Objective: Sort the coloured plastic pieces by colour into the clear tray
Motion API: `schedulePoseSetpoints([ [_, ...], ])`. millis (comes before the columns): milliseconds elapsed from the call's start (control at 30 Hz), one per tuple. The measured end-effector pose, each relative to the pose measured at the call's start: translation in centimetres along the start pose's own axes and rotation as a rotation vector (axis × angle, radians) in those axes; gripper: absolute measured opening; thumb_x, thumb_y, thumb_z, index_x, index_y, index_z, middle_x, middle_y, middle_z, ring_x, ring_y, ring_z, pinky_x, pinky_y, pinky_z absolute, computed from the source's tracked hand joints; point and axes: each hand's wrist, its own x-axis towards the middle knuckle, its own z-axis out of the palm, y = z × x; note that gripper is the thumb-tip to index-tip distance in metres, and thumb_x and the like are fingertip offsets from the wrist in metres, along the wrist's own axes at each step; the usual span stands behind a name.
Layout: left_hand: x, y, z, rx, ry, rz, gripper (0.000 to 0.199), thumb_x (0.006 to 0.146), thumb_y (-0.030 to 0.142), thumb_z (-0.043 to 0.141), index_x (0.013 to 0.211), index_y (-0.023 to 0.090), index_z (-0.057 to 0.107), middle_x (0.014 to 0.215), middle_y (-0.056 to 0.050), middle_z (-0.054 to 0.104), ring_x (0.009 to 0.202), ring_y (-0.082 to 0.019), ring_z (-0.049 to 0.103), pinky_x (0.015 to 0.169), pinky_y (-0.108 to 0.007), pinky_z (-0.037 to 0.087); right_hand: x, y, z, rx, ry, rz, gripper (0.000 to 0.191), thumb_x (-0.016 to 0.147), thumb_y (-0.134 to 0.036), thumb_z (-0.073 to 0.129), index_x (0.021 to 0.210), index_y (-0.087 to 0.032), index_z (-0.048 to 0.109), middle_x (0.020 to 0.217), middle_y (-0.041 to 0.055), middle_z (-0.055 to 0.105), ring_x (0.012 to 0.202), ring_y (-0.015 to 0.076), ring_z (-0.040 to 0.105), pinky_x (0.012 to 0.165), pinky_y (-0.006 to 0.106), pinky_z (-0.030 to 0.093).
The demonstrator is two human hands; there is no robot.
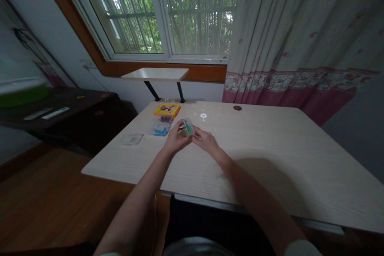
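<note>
Above the table I hold a small clear plastic box (189, 127) with green pieces inside it. My left hand (176, 138) grips its left side, fingers curled round the edge. My right hand (205, 139) has its fingers closed on the lower right corner. To the left of my hands lies a clear box with blue pieces (160, 129), and just behind it are dark pieces (166, 119) in clear plastic. Farther back is a yellow box (167, 109) with a printed picture. A flat clear lid (132, 139) rests at the far left.
The pale wooden table (270, 140) spreads out in front of me, with a small raised shelf (157, 74) on dark legs at its back. A dark round cap (237, 108) sits near the back edge. On the left stands a dark side table (87, 106) with two remotes.
</note>
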Motion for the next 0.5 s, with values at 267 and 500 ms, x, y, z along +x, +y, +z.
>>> schedulePoseSetpoints([
  [267, 0.2, -1.0, 0.1, -0.123, -0.087, -0.016, 0.065, 0.065, 0.026, 0.067, 0.124, 0.019, 0.039, 0.121, -0.012, 0.051, 0.111, -0.024, 0.051, 0.095, -0.041, 0.042, 0.1, -0.1, -0.2, -0.017, 0.004, 0.016, 0.053, 0.078, -0.027, 0.055, 0.128, -0.035, 0.042, 0.104, -0.0035, 0.065, 0.088, 0.0191, 0.064, 0.078, 0.031, 0.053],
  [500, 0.1, -1.7, 0.1, -0.112, -0.093, -0.014, 0.071, 0.065, 0.027, 0.067, 0.128, 0.019, 0.035, 0.126, -0.013, 0.048, 0.114, -0.026, 0.048, 0.096, -0.039, 0.041, 0.0, 0.0, -0.2, -0.043, 0.021, 0.012, 0.052, 0.079, -0.028, 0.054, 0.129, -0.034, 0.042, 0.102, -0.0028, 0.066, 0.086, 0.0186, 0.065, 0.079, 0.031, 0.053],
])
